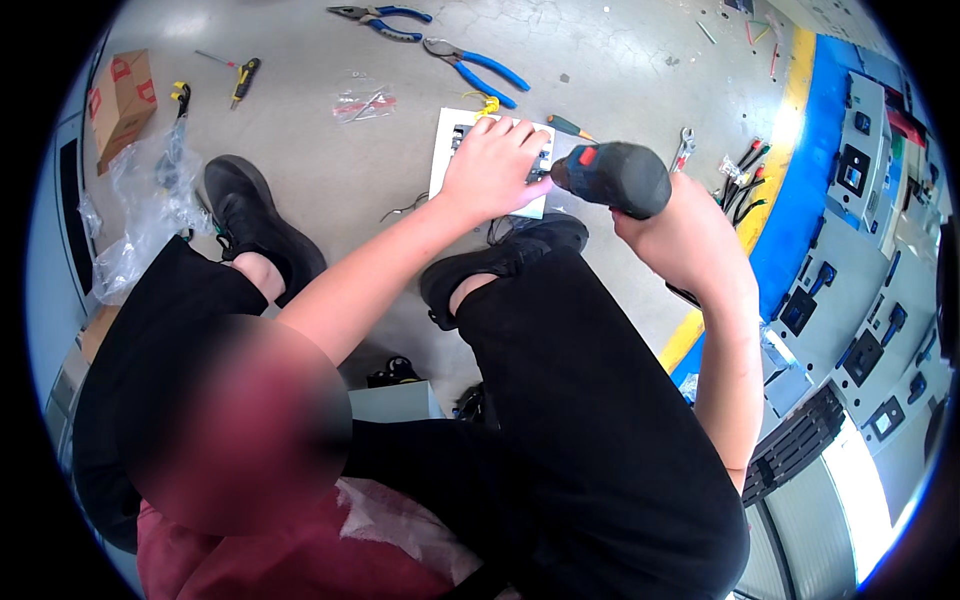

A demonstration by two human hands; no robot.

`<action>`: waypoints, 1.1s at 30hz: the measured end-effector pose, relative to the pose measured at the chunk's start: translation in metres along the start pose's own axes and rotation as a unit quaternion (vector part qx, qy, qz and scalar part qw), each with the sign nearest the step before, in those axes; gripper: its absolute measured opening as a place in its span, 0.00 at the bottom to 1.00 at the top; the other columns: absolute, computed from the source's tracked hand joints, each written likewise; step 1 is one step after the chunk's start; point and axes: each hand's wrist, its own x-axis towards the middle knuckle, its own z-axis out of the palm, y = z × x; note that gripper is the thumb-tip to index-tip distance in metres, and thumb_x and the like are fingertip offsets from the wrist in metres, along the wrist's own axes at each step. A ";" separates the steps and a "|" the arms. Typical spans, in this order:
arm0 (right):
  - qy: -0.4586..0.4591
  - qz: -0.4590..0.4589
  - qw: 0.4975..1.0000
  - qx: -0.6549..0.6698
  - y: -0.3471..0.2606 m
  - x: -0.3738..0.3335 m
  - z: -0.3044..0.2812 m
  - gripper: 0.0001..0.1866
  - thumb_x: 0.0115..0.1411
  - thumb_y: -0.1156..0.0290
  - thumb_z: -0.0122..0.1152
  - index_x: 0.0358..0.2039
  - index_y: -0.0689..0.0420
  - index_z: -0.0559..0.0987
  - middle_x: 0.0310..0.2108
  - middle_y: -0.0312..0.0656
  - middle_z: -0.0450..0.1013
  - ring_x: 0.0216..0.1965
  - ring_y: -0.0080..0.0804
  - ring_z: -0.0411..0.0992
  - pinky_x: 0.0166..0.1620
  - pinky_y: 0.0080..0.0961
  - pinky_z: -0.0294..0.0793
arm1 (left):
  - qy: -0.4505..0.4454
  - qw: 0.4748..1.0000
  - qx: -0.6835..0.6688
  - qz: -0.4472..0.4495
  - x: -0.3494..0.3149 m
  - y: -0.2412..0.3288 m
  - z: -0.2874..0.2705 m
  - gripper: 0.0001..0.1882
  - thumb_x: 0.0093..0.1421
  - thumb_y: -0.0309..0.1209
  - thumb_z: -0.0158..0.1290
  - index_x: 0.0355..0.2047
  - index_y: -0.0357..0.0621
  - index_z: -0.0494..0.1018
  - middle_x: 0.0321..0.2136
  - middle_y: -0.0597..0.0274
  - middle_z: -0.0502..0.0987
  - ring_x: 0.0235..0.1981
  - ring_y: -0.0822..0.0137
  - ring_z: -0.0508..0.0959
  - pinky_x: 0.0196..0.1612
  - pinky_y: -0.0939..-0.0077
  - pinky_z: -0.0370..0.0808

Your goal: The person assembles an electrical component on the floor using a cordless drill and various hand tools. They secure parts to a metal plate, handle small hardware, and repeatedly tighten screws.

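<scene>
A dark power drill (pixel 622 180) with a red button is gripped by the right hand (pixel 690 240), the fingers being closed around its handle. Its nose is pointed left, at the right side of a dark fitting (pixel 537 166) on a white panel (pixel 533 208); whether the fitting is touched by the bit cannot be told. The panel is partly covered by the left hand (pixel 492 170), whose fingers are bent over the fitting with the thumb set near the drill's nose; how firmly the fitting is held cannot be seen.

The panel is placed on the grey floor (pixel 610 60), just ahead of the right shoe (pixel 505 258). A screwdriver (pixel 568 127) is laid beside it, and two blue-handled pliers (pixel 475 70) are set beyond. A wrench (pixel 684 148) and a cable bundle (pixel 742 182) are seen to the right, a cardboard box (pixel 125 105) and clear plastic (pixel 150 215) to the left. The floor is edged at right by a yellow stripe (pixel 790 130), a blue strip (pixel 800 170) and grey cabinets (pixel 835 265)
</scene>
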 end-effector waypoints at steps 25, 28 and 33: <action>-0.033 -0.030 0.992 -0.116 -0.023 0.017 -0.020 0.12 0.53 0.65 0.66 0.33 0.59 0.88 0.34 0.55 0.84 0.40 0.54 0.84 0.48 0.44 0.85 | -0.037 0.999 0.027 -0.017 0.000 0.004 -0.005 0.36 0.49 0.58 0.71 0.48 0.45 0.80 0.45 0.62 0.77 0.50 0.59 0.77 0.59 0.62 0.69; -0.034 -0.044 0.990 -0.127 -0.021 0.016 -0.020 0.13 0.53 0.65 0.66 0.34 0.59 0.88 0.34 0.53 0.84 0.41 0.54 0.84 0.48 0.44 0.85 | -0.043 0.998 0.026 -0.022 0.001 0.006 -0.007 0.36 0.49 0.58 0.70 0.49 0.45 0.80 0.45 0.61 0.78 0.51 0.58 0.77 0.61 0.61 0.69; -0.034 -0.070 0.989 -0.125 -0.019 0.020 -0.020 0.12 0.53 0.66 0.65 0.35 0.57 0.88 0.35 0.52 0.84 0.41 0.53 0.84 0.47 0.45 0.85 | -0.050 0.998 0.005 -0.047 0.003 0.010 -0.010 0.37 0.49 0.58 0.71 0.50 0.44 0.80 0.46 0.60 0.79 0.52 0.56 0.77 0.63 0.60 0.69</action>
